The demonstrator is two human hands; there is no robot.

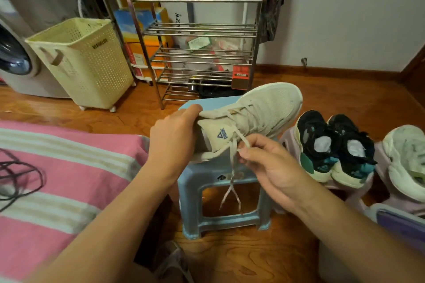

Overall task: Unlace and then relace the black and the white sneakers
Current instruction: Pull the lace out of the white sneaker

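A white sneaker [259, 110] lies on a light blue plastic stool [220, 190], toe pointing away to the right, tongue toward me. My left hand [174, 138] grips its heel and collar. My right hand [269, 163] pinches the white lace [232, 163] just below the tongue; the lace ends hang down in front of the stool. A pair of black sneakers [333, 145] with cream soles stands to the right on a pale pink stool [289, 142]. A second white sneaker [407, 158] sits at the far right.
A metal shoe rack [197, 30] stands behind the stool, a cream laundry basket [85, 62] to its left, a washing machine [16, 57] at far left. A pink striped bed [57, 179] with a black cable lies at left. A purple phone [402, 225] is at lower right.
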